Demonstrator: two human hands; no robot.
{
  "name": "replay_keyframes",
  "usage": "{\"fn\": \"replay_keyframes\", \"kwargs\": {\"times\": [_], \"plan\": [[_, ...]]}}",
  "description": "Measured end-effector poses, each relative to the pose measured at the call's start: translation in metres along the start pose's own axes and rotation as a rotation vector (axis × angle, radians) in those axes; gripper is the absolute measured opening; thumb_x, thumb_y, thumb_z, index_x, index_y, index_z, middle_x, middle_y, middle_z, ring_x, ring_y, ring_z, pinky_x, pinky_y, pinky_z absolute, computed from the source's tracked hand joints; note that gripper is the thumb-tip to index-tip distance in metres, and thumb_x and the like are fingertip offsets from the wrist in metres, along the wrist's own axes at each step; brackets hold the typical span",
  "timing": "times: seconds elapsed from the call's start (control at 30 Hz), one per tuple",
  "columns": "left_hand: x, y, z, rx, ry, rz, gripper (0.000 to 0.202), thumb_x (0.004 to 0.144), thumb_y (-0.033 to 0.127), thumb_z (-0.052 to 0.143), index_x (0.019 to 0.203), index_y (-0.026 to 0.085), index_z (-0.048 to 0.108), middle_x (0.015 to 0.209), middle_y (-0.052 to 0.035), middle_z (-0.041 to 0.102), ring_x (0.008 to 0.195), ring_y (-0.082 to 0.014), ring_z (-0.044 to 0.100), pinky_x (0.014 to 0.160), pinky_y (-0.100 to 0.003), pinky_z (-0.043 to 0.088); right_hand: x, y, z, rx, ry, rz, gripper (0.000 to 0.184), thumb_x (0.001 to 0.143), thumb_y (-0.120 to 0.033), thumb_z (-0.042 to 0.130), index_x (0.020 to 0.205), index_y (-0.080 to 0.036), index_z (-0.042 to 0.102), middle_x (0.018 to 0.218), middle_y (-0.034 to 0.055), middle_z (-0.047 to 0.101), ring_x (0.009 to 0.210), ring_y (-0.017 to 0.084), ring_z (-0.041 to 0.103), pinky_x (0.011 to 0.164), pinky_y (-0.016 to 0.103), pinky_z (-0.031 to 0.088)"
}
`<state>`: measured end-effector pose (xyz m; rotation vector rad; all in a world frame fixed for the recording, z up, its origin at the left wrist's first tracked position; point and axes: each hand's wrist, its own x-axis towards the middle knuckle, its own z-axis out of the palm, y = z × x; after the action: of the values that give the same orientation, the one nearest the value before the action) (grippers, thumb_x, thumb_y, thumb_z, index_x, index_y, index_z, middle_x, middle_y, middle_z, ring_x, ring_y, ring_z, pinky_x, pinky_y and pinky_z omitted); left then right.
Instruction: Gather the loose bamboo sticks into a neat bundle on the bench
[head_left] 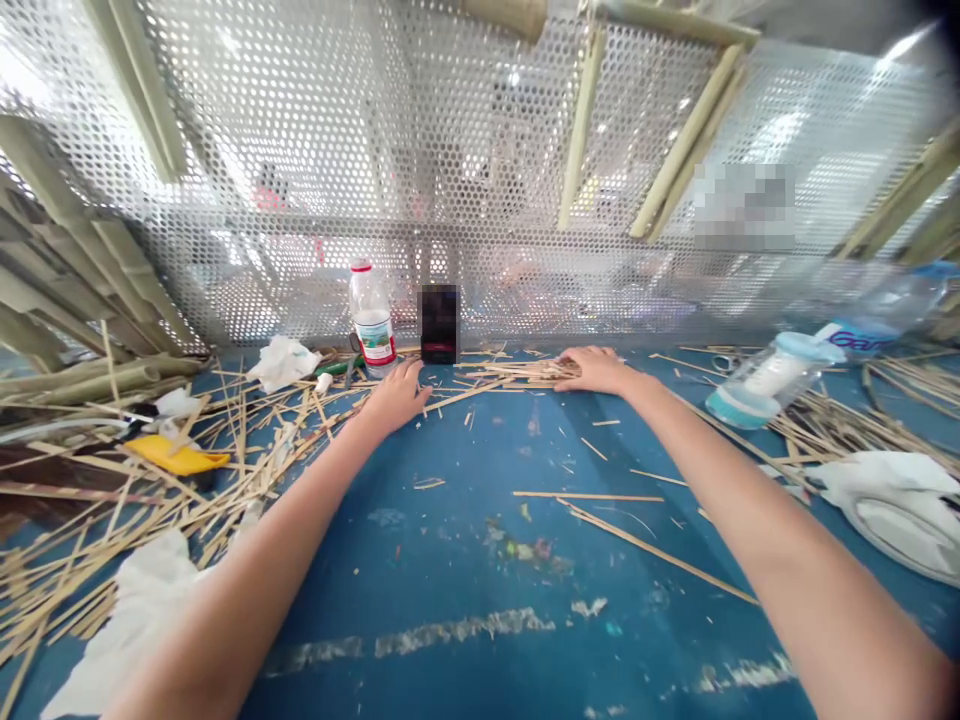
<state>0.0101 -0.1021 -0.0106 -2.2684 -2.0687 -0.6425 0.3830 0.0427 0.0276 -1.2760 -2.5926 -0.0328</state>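
left hand (396, 396) flat, fingers loosely spread on blue table (480, 560) | right hand (596, 369) palm-down on bamboo strips (517, 372) (fingertips hidden; pinch unclear) | bottle (372, 318) behind

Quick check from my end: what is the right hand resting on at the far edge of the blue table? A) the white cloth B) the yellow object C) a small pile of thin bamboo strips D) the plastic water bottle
C: the right hand lies palm-down on a pile of thin bamboo strips near the mesh wall, apart from the water bottle.
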Motion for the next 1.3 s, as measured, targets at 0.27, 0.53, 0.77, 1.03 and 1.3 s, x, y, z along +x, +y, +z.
{"fn": "replay_keyframes", "kwargs": {"times": [0.27,0.53,0.77,1.03,1.3], "plan": [[0.003,-0.013,0.01,0.059,-0.063,-0.014,0.046,0.097,0.039,0.036,0.128,0.012,0.056,0.137,-0.0166,0.055,0.129,-0.029,0.05,0.112,-0.043,0.036,0.044,-0.058,-0.013,0.175,-0.01,-0.218,0.051,0.099,-0.043,0.044,0.146,-0.023,0.048,0.138,0.013,0.057,0.118,0.028,0.057,0.101,0.044,0.044],[0.001,-0.012,0.007,0.104,-0.044,-0.002,0.041,0.097,0.036,0.038,0.126,0.015,0.059,0.135,-0.012,0.058,0.125,-0.0262,0.053,0.11,-0.039,0.038,0.106,-0.157,0.002,-0.175,-0.017,-0.168,0.069,0.094,-0.019,0.043,0.158,-0.033,0.022,0.138,0.017,0.056,0.098,0.034,0.067,0.083,0.047,0.05],[0.0,-0.008,0.009,0.122,0.029,-0.046,0.034,0.096,0.031,0.043,0.118,0.016,0.064,0.129,-0.0129,0.061,0.122,-0.0295,0.053,0.106,-0.046,0.039,0.047,-0.169,0.006,-0.12,0.152,-0.383,0.051,0.098,-0.024,0.039,0.149,-0.019,0.044,0.124,0.0133,0.066,0.105,0.029,0.064,0.09,0.043,0.049],[0.002,-0.014,0.006,0.129,0.068,-0.084,0.017,0.092,0.017,0.051,0.101,0.014,0.065,0.11,-0.0095,0.064,0.109,-0.0241,0.057,0.097,-0.045,0.044,-0.013,-0.143,0.058,-0.039,0.036,-0.494,0.046,0.102,-0.028,0.036,0.141,-0.008,0.052,0.141,0.0169,0.056,0.132,0.027,0.049,0.112,0.044,0.037],[0.005,-0.018,0.006,0.08,0.093,0.011,0.024,0.082,0.01,0.046,0.087,0.017,0.069,0.103,-0.0116,0.065,0.102,-0.0267,0.058,0.091,-0.04,0.046,0.011,-0.168,0.062,0.011,0.02,-0.38,0.039,0.101,-0.022,0.042,0.136,-0.01,0.055,0.131,0.0153,0.06,0.123,0.026,0.053,0.106,0.041,0.041]]}}
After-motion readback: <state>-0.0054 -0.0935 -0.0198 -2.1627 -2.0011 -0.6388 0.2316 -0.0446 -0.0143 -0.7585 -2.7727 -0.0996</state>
